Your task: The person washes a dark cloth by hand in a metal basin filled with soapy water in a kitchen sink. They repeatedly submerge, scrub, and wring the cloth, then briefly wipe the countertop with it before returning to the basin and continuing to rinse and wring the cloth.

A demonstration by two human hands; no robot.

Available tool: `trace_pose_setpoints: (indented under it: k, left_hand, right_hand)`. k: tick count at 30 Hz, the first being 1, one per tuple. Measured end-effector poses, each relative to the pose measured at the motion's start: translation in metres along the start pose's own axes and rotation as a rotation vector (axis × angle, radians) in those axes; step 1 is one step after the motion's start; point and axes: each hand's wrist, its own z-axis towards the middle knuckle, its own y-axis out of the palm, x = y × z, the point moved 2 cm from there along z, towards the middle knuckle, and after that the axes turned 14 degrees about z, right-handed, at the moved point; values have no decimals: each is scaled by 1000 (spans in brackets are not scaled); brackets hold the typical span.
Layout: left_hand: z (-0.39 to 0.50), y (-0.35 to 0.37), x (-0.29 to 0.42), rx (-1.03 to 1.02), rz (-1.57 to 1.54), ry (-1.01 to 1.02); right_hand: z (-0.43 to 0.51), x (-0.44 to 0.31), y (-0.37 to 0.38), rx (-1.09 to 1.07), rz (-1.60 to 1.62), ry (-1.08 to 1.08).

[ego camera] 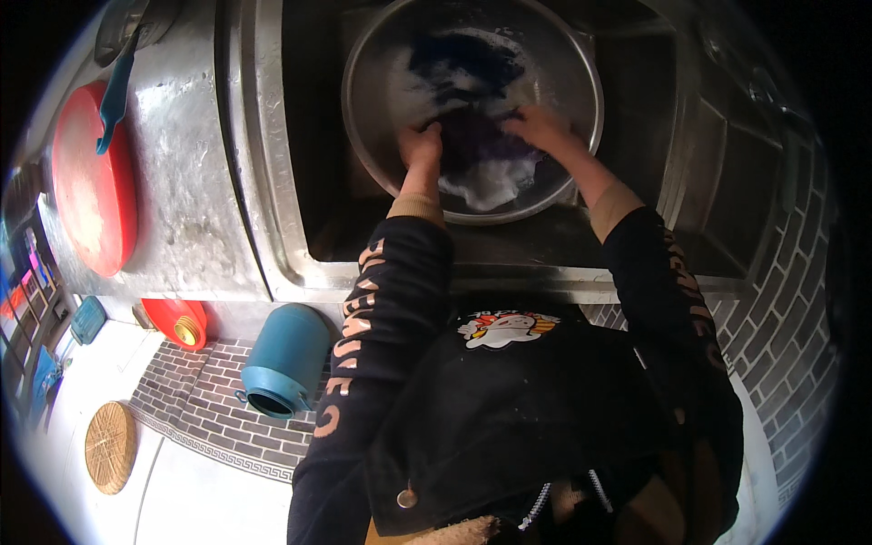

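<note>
A large round metal basin stands in a stainless-steel sink before me. In it, a dark purple wet cloth spreads between my two hands. My left hand grips the cloth's left side, thumb uppermost. At the right side, my right hand has its fingers on the cloth's edge; it is slightly blurred. White foam lies on the near part of the cloth. Beyond my hands, a dark blue cloth sits in soapy water.
A red round board or lid and a blue-handled tool are on the metal counter at left. Below stand a blue plastic barrel and a red basin. A woven round tray lies farther left.
</note>
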Motion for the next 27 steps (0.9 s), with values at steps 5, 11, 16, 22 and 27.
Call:
trace_pose_setpoints:
  k: [5,11,16,22,27]
  left_hand:
    - [-16,15,20,79,113,68]
    - [-24,14,35,-458,-1044,-281]
    - [-17,-1,52,-706,-1103,31]
    - [-16,16,63,-729,-1198,75]
    - [-26,20,76,-633,-1258,-14]
  right_hand:
    - [-7,-9,27,336,-151,-217]
    - [-45,-79,67,179,1,-481]
    - [-86,-120,44,539,-287,-931]
    - [-54,-138,29,756,-157,-937]
    - [-11,-116,4,507,-21,-432]
